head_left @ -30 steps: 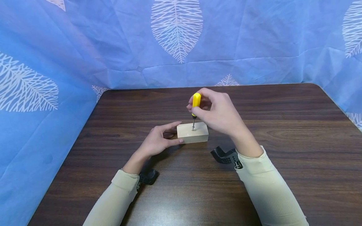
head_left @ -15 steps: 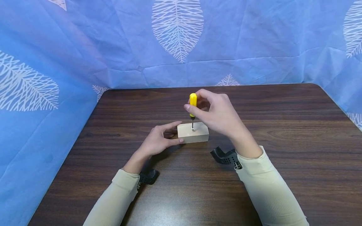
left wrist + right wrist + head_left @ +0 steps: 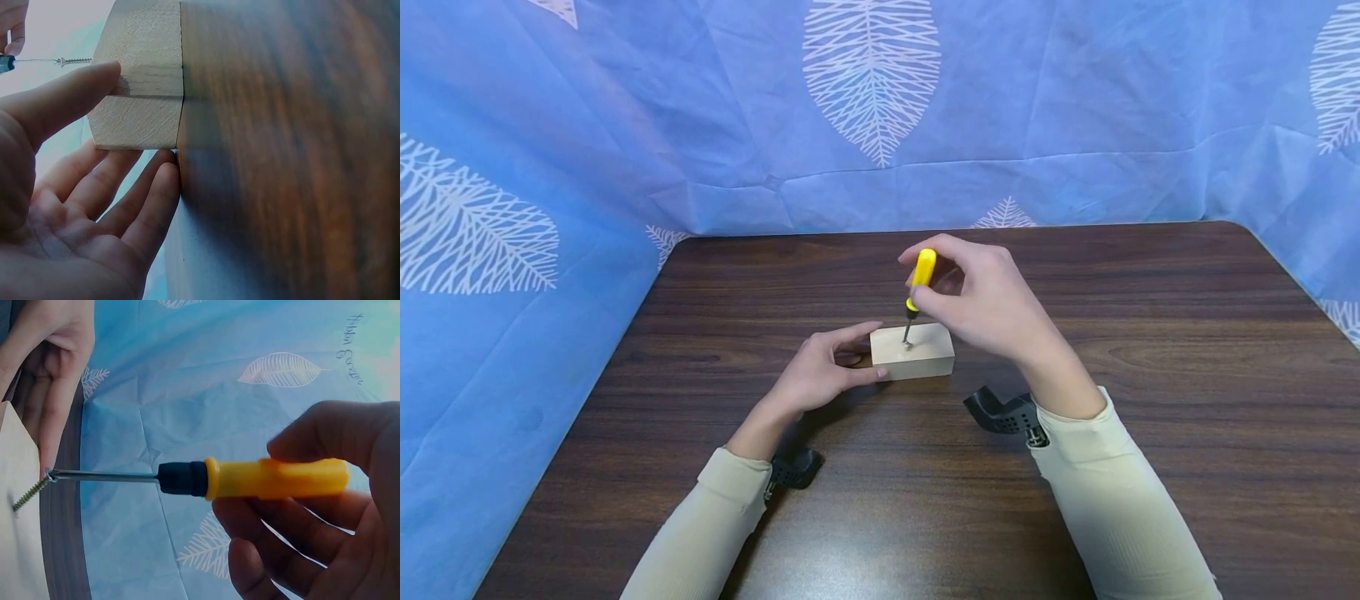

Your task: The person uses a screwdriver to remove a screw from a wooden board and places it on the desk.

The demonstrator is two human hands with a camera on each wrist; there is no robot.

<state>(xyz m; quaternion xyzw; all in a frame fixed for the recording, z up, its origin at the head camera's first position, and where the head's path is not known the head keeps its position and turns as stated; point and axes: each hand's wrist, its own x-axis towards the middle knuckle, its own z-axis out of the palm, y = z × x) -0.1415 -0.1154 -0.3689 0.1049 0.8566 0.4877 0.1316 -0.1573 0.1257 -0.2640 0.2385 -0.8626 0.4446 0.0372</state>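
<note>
A pale wooden block [image 3: 917, 364] lies on the table, and my left hand [image 3: 820, 371] holds its left end, thumb on the near side and fingers at the end. My right hand [image 3: 981, 287] grips a screwdriver [image 3: 922, 268] by its yellow handle, thumb on one side and fingers on the other. Its thin metal shaft [image 3: 106, 476] runs to the head of a screw [image 3: 31, 494]. That screw stands with its point at the block's top face, its thread largely exposed. In the right wrist view, screw and shaft meet at an angle.
The dark wood-grain table [image 3: 1075, 350] extends around the block. A blue curtain [image 3: 737, 100] with white leaf prints hangs behind and to the left. Black wrist-worn cameras [image 3: 1000, 412] sit under both forearms.
The screwdriver's handle swung slightly left, then back right, and now leans right with its tip at the screw. Around the handle, my right fingers shifted. My left hand and the block stayed put.
</note>
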